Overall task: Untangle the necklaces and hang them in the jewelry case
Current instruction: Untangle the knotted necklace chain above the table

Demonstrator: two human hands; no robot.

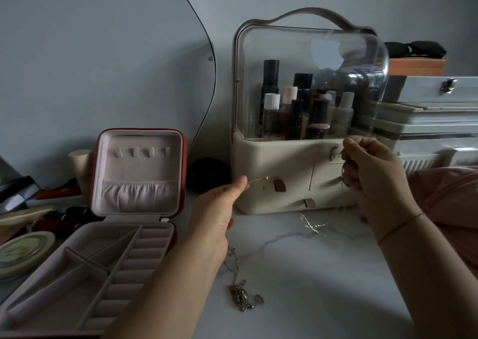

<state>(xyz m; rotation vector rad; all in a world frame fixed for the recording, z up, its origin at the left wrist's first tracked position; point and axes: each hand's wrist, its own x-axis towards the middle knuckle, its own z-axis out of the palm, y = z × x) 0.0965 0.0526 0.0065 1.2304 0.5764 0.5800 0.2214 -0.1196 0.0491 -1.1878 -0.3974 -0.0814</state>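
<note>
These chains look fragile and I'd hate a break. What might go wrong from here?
1. The gold chain seems pulled between the left hand and right hand; more tension might snap it or tighten a knot.
2. It hangs close to the drawer tab of the cosmetics organizer and may snag.
3. The tangled necklaces lie beside the left forearm; a sweep could drag them.

Single head-mounted wide-angle view, looking forward and down over the counter (323, 274) at close range; edges apparently bowed by distortion.
</note>
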